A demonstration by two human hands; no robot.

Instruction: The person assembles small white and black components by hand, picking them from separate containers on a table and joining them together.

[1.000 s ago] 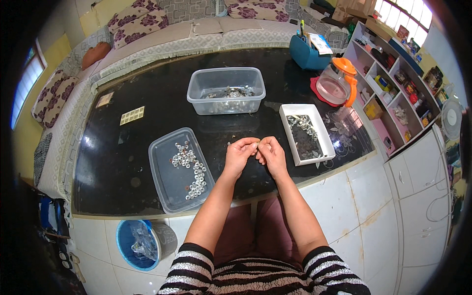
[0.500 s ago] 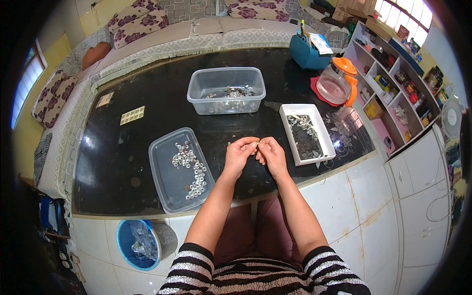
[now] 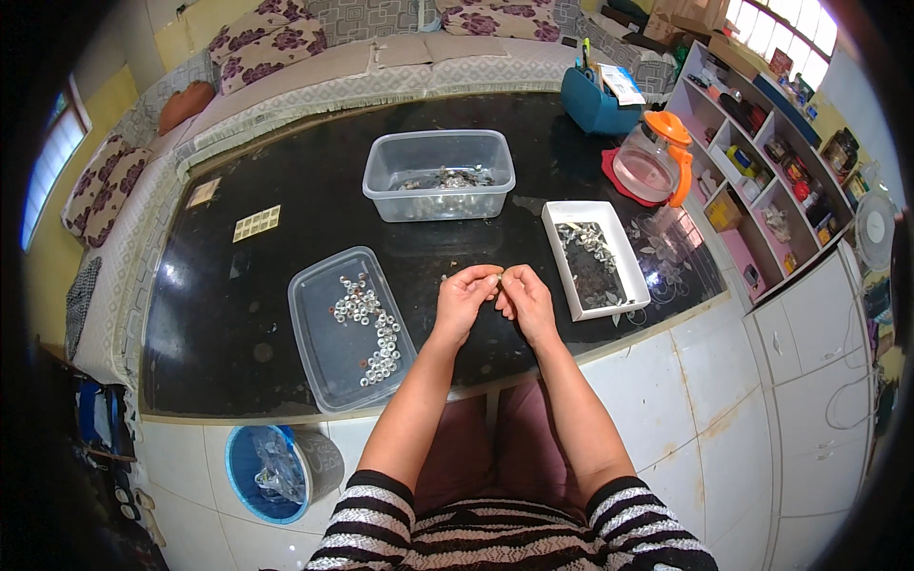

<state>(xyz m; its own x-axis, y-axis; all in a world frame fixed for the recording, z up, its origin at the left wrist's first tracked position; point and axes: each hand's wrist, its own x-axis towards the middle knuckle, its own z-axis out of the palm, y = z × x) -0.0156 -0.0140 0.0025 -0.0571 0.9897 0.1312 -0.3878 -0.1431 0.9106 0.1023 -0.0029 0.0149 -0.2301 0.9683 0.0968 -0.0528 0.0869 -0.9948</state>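
Over the near middle of the black table, my left hand (image 3: 465, 297) and my right hand (image 3: 524, 297) meet at the fingertips. Both are closed in a pinch on something tiny and pale, too small to name. Left of my hands lies a clear plastic lid (image 3: 328, 366) with several small round ring-like pieces (image 3: 357, 303) scattered on it. To the right is a white cardboard box (image 3: 562, 276) holding small dark and silvery pieces (image 3: 595, 266). Beyond my hands stands a clear plastic tub (image 3: 438, 206) with small mixed pieces lying on its bottom.
A glass pitcher with an orange lid (image 3: 657, 157) stands on a red mat at the right, near a teal holder (image 3: 595, 103). A yellowish card (image 3: 257, 224) lies at the left of the table. Below the table edge is a bin (image 3: 319, 466) with a blue rim.
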